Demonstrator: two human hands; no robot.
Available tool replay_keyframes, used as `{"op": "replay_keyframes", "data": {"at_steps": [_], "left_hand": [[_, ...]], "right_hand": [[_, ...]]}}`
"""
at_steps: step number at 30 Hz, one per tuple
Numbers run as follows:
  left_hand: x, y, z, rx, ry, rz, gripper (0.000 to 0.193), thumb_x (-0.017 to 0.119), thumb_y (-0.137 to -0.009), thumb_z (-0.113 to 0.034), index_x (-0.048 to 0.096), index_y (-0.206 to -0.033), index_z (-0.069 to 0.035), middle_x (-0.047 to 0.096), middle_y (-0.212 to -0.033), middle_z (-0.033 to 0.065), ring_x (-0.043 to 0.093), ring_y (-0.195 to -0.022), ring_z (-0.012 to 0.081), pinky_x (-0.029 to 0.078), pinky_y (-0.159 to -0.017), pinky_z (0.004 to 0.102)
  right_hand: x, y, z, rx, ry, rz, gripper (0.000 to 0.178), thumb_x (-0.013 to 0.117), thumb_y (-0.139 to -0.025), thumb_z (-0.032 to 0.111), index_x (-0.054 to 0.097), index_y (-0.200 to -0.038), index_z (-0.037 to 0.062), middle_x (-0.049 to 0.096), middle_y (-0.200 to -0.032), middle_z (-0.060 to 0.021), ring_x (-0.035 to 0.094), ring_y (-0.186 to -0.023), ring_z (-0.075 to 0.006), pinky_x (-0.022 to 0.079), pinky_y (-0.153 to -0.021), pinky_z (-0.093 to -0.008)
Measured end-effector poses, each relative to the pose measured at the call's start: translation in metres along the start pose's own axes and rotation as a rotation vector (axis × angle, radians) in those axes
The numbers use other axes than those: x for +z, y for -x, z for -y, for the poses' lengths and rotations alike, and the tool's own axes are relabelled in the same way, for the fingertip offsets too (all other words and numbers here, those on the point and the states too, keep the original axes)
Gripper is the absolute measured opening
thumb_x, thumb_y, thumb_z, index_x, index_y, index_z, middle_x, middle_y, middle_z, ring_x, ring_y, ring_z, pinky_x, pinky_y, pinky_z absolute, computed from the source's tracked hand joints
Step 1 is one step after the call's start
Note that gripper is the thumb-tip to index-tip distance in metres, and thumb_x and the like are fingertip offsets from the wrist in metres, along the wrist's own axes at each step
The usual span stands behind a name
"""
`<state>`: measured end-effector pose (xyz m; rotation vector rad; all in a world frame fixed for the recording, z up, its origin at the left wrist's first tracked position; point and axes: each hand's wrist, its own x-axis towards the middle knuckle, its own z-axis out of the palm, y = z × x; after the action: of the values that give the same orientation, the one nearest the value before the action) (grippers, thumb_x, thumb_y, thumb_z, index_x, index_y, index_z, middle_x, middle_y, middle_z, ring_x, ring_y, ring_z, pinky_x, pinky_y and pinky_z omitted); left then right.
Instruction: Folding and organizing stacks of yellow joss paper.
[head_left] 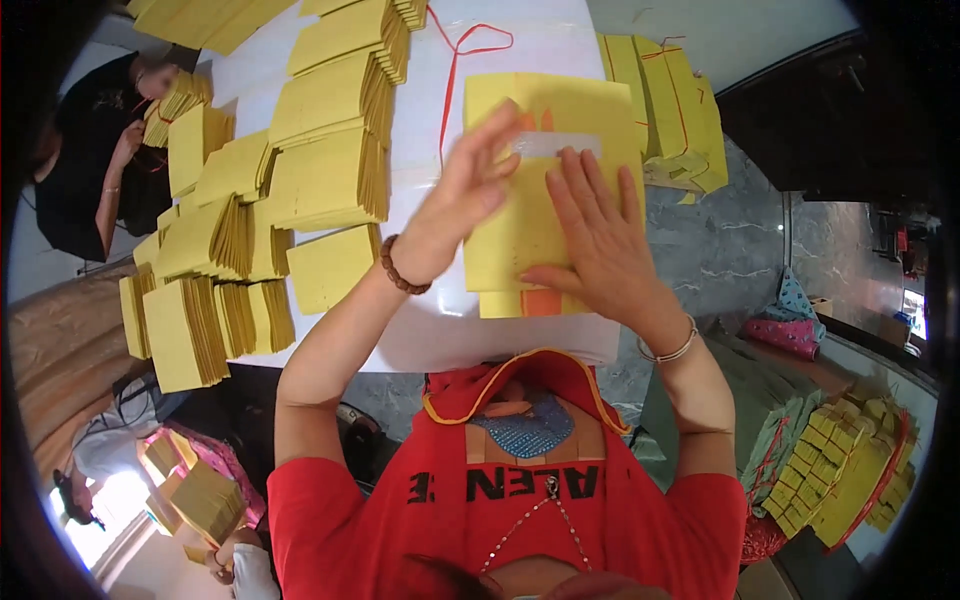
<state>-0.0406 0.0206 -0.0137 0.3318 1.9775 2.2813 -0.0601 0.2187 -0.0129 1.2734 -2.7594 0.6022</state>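
White table [418,125] — right hand [607,225] lay flat on yellow paper [500,240], left hand [452,205] loose, neither grasping — even pressure seemed best.

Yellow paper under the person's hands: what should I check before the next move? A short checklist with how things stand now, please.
1. Right hand flat on the yellow paper: ok.
2. Left hand off the paper: cannot tell; it is blurred and overlaps it in view.
3. Near edges lined up: not ok; a lower yellow layer juts toward the person.
4. Red string beside, not across, the paper: ok.
5. Folded bundles apart from the paper: ok.
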Motion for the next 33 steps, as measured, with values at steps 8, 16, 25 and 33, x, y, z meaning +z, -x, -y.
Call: {"op": "replay_keyframes", "data": {"at_steps": [8, 16, 25, 33], "left_hand": [[0.006, 0.044, 0.004, 0.121, -1.262, 0.149, 0.076, 0.062, -0.075, -0.053, 0.032, -0.138, -0.022, 0.008, -0.147, 0.0207, 0.004, -0.134, 0.0447, 0.008, -0.103, 0.0594], [0.006, 0.041, 0.002, 0.102, -1.363, 0.171, 0.073, 0.056, -0.077, -0.057, 0.029, -0.139, -0.029, 0.012, -0.146, 0.0207, 0.007, -0.133, 0.0439, 0.012, -0.102, 0.0618], [0.004, 0.044, 0.004, 0.091, -1.393, 0.165, 0.066, 0.053, -0.079, -0.057, 0.033, -0.137, -0.033, 0.013, -0.146, 0.0188, 0.008, -0.134, 0.0411, 0.013, -0.102, 0.0619], [0.022, 0.036, -0.022, 0.337, -1.607, 0.26, 0.064, 0.062, -0.074, -0.044, 0.046, -0.126, -0.011, 0.033, -0.137, 0.019, 0.025, -0.131, 0.0334, 0.022, -0.103, 0.0526]], "right_hand": [[-0.001, -0.001, 0.002, -0.019, 0.145, 0.047, 0.071, 0.053, -0.074, 0.06, 0.039, -0.135, 0.0256, 0.025, -0.142, -0.02, 0.022, -0.133, -0.0348, 0.01, -0.106, -0.0559], [-0.003, 0.002, -0.003, -0.044, 0.15, -0.008, 0.073, 0.051, -0.075, 0.062, 0.037, -0.136, 0.0237, 0.022, -0.146, -0.0131, 0.021, -0.134, -0.0312, 0.009, -0.104, -0.0574], [-0.019, 0.017, -0.023, 0.051, 0.271, 0.057, 0.084, 0.055, -0.067, 0.069, 0.037, -0.136, 0.0234, 0.025, -0.145, -0.0073, 0.021, -0.134, -0.0324, 0.008, -0.098, -0.0688], [-0.018, 0.02, -0.026, 0.132, 0.267, 0.119, 0.09, 0.057, -0.065, 0.069, 0.033, -0.138, 0.0212, 0.022, -0.146, -0.0073, 0.011, -0.135, -0.0387, 0.007, -0.096, -0.0711]]}}
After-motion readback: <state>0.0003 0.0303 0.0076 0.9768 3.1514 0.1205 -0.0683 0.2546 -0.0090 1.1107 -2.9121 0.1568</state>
